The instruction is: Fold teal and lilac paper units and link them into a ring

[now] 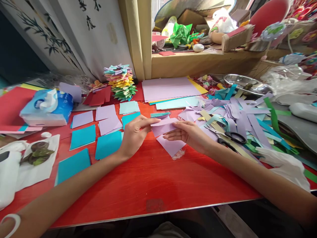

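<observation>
Between my two hands is a purple sheet of paper (163, 127), bent along a crease and held above the red table. My left hand (135, 135) pinches its left end between thumb and fingers. At the right end, my right hand (184, 133) grips it with the thumb on top and the fingers underneath. Below lies another purple paper square (171, 145), turned cornerwise, beside some small white scraps. Just behind the held sheet sits a small pile of folded blue-green paper (160, 115). Teal paper squares (108, 144) lie left of my left hand, near purple squares (110, 124).
Scissors with black handles (230, 140) rest among paper strips (241, 120) on the right. At the back stand a tower of folded paper (121, 82) and large purple sheets (165, 88). A tissue pack (47, 107) and dark leaves on paper (38, 153) occupy the left.
</observation>
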Demonstrator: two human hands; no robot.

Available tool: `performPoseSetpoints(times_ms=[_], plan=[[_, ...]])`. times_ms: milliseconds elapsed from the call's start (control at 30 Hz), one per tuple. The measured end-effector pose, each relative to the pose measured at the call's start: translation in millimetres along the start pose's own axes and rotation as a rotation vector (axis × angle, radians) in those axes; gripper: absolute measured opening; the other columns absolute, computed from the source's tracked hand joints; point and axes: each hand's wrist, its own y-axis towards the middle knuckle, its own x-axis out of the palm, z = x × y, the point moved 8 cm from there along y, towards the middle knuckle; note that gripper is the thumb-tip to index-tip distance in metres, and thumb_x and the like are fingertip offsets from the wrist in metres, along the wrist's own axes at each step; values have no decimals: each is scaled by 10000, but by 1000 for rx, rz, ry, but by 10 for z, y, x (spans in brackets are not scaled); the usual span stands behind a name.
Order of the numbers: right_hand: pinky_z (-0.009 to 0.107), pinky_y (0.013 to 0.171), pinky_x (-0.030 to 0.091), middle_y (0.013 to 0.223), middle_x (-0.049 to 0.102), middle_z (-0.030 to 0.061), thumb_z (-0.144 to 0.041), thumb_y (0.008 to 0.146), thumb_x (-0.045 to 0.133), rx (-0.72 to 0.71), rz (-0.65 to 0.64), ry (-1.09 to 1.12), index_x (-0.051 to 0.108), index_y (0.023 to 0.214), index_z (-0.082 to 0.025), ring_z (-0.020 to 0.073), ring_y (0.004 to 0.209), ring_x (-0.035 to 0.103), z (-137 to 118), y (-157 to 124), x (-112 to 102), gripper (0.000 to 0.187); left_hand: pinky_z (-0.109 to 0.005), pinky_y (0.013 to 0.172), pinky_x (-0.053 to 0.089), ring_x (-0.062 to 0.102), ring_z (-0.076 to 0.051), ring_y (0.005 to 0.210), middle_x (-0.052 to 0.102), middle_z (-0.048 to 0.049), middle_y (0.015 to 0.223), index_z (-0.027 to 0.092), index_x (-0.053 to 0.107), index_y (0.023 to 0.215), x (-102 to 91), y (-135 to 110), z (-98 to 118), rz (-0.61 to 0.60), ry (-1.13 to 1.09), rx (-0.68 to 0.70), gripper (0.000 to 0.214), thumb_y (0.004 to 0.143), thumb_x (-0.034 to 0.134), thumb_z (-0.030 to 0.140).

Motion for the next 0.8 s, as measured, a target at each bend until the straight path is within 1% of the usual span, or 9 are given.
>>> performPoseSetpoints(times_ms=[100,167,300,367,467,533,600,700,800], plan=[[342,774,546,789,695,101,-399,880,445,10,20,47,556,827,-152,204,813,676,-15,0,-12,276,-241,682,430,525,-127,776,552,-22,833,273,669,1018,18,-16,60,-40,119,116,268,846,485,183],[353,789,543,811,690,101,-455,861,456,5,40,17,554,814,-160,212,827,673,-24,3,-25,314,-245,670,432,522,-129,774,554,-28,850,281,663,1029,47,-34,81,-69,209,168,285,859,458,181],[324,814,537,775,681,78,-341,799,593,-49,47,-116,561,754,-149,181,781,673,-58,-8,-24,200,-270,711,450,517,-140,804,538,-49,913,258,659,1031,129,-89,165,-166,299,267,316,844,426,153],[306,799,542,733,669,51,-292,801,592,-66,39,-188,558,739,-144,153,733,670,-71,-21,0,164,-281,760,450,515,-150,869,528,-60,984,234,663,1010,162,-104,215,-215,274,277,332,823,412,124],[276,764,548,733,654,22,-268,838,530,-67,16,-285,556,753,-144,114,687,657,-79,-38,62,152,-283,810,437,516,-155,929,541,-60,1029,205,642,1004,157,-75,215,-203,199,163,295,848,396,156],[269,756,546,774,653,17,-262,845,511,-68,-11,-318,557,758,-149,104,690,651,-78,-46,114,150,-279,792,440,532,-153,884,578,-44,972,204,611,1025,160,-55,159,-178,152,45,243,865,434,251],[279,771,541,816,653,20,-271,838,517,-81,-43,-331,576,780,-150,107,719,649,-78,-52,160,146,-275,752,444,544,-154,829,606,-29,910,203,596,1021,201,-57,97,-188,120,-41,243,845,488,333],[294,786,537,863,649,25,-291,822,540,-107,-72,-328,611,840,-150,122,781,644,-77,-59,190,160,-269,721,446,560,-159,812,624,-22,883,204,603,993,245,-77,14,-198,68,-118,247,821,525,365],[293,786,535,904,651,24,-306,813,554,-104,-107,-295,617,902,-156,129,816,638,-65,-61,204,186,-272,739,450,577,-162,826,633,-23,909,209,610,985,252,-87,-64,-191,-14,-188,249,809,543,371]])
